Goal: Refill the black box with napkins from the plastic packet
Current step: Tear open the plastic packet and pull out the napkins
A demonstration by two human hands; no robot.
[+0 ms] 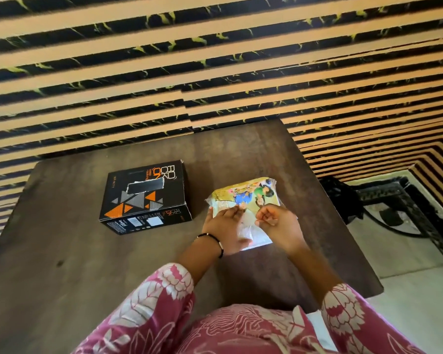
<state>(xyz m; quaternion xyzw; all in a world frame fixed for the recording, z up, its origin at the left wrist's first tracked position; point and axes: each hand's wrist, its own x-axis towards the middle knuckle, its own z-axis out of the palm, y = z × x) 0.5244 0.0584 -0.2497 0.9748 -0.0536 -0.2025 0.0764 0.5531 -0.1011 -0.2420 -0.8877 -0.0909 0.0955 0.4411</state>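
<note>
Both arms reach fwd, close together, forearms bare below pink patterned sleeves (169, 290). L hand (224, 226) palm down, fingers (234, 209) straight & flat on the packet (251, 190). R hand (279, 223) just beside it, fingers (265, 213) curled in, pinching the packet's film.

Head-worn camera looks steeply down, close over the table (62, 251).

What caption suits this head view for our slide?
Left hand rests on, right hand pinches the plastic napkin packet beside the black box on a table.
</note>
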